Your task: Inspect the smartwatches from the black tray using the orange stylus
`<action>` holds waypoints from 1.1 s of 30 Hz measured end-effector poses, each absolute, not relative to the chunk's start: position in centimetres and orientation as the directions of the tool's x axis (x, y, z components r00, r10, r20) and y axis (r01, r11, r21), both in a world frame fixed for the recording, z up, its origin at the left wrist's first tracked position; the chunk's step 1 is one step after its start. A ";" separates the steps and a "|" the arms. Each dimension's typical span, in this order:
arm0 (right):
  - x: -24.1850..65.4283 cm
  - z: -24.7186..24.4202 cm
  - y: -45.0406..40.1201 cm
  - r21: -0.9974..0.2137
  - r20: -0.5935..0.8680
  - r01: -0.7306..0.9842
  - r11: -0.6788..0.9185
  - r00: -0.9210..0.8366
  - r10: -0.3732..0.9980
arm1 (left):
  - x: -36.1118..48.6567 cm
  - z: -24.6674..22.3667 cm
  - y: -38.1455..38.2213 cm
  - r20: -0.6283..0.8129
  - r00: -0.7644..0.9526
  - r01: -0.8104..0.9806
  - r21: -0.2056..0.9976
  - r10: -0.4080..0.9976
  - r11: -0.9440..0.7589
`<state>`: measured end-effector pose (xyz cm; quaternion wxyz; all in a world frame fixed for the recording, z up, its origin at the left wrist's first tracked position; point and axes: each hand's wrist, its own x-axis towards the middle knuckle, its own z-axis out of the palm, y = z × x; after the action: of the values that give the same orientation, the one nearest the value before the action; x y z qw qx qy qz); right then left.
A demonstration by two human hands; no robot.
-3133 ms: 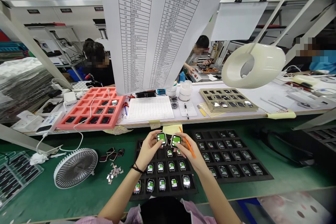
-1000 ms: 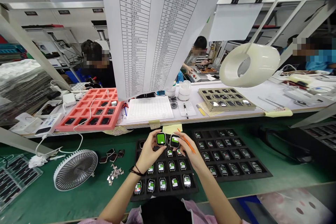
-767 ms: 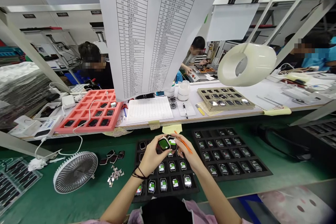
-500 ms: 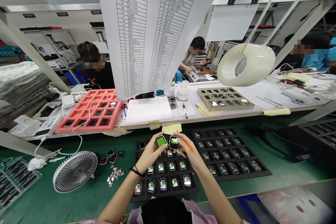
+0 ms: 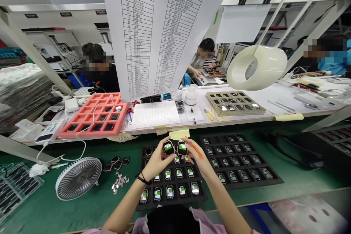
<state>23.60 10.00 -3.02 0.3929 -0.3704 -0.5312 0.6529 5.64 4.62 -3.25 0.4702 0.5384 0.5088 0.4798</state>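
My left hand [image 5: 159, 159] is closed around a smartwatch body [image 5: 168, 147], its lit screen facing me with green and white areas. Close beside it, my right hand [image 5: 197, 157] grips a second smartwatch body [image 5: 182, 148] with a similar green, white and black screen. An orange stick-like tool [image 5: 196, 150] also lies along the right hand's fingers. Both watches are held above a black foam tray [image 5: 175, 203], where several watch bodies with lit green-and-white screens sit in slots. The hands partly cover the tray's upper rows.
To the right lies another black tray [image 5: 255, 183] of watches. A small white fan [image 5: 78, 179], loose watch parts [image 5: 116, 163] and small silvery pieces [image 5: 119, 182] are on the left. A pink tray [image 5: 82, 117] stands on the raised shelf. A printed sheet [image 5: 161, 36] hangs ahead.
The left watch's screen has changed from plain green to a green display with white text and black. My left thumb has shifted down off the screen. The right hand has hardly moved.
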 end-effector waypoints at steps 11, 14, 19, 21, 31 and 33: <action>23.6 -2.6 9.2 -0.997 0.014 0.054 0.046 -0.485 0.874 | 6.5 -2.3 4.6 0.388 0.147 0.600 0.697 0.910 -0.394; 23.9 -2.7 9.1 -0.981 0.052 0.140 0.137 -0.488 0.871 | 6.3 -2.9 4.7 0.444 0.206 0.640 0.613 0.872 -0.463; 24.4 -2.5 9.0 -0.969 0.045 0.183 0.168 -0.535 0.844 | 6.2 -3.7 4.7 0.593 0.305 0.703 0.389 0.746 -0.596; 24.6 -2.3 9.0 -0.976 0.026 0.167 0.142 -0.554 0.832 | 6.2 -3.8 4.6 0.651 0.319 0.703 0.324 0.688 -0.633; 25.0 -1.5 9.3 -0.937 -0.017 -0.226 -0.266 -0.732 0.681 | 6.9 -1.6 4.1 0.697 0.122 0.559 0.540 0.707 -0.629; 24.9 -1.7 9.3 -0.914 -0.020 -0.259 -0.314 -0.743 0.669 | 6.9 -1.5 4.1 0.697 0.114 0.543 0.553 0.708 -0.632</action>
<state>24.92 9.28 -1.70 0.2956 -0.2030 -0.5057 0.7847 6.90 4.10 -1.46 0.0803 0.7421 0.4213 0.5151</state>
